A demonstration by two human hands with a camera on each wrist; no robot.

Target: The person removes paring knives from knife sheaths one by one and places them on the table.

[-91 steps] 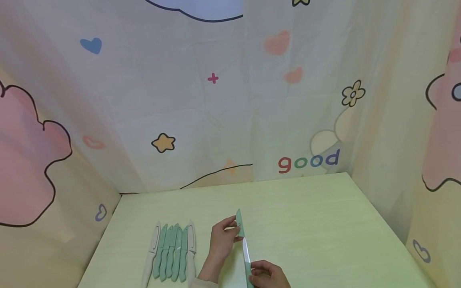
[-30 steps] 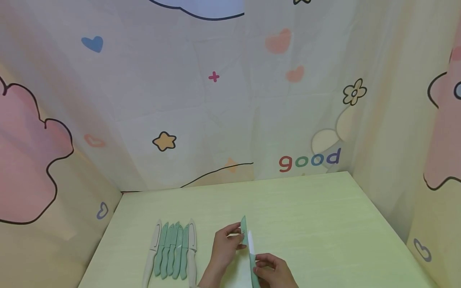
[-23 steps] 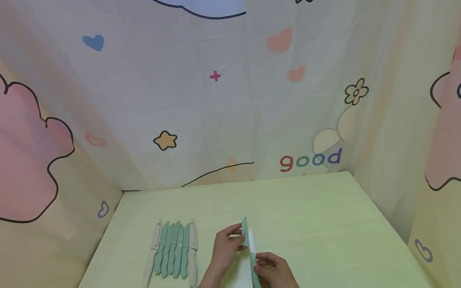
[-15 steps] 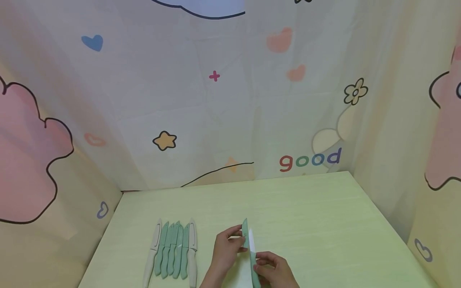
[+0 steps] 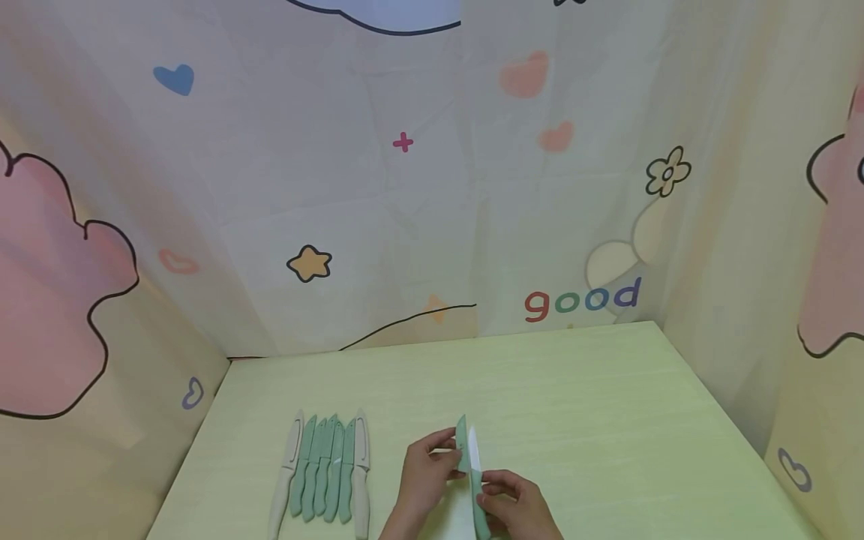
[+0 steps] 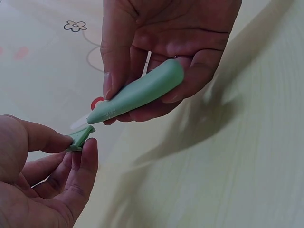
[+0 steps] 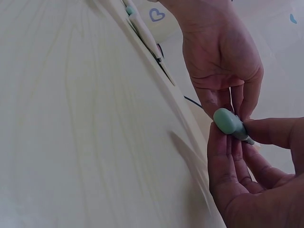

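Head view: now pinching green sheath [image 5: 462, 436] in left hand [image 5: 425, 474], gripping knife [image 5: 477, 484] in right hand [image 5: 517, 502] by handle [image 5: 481, 514], likely to spare skin from bare blade [image 5: 474, 450]; with sheathed knives [image 5: 334, 491] lined up left of left hand, probably for room.

Left wrist view: holding sheath by sides, apparently to free opening [image 6: 84, 136].

Right wrist view: pinching handle end-on, just in front of left hand.
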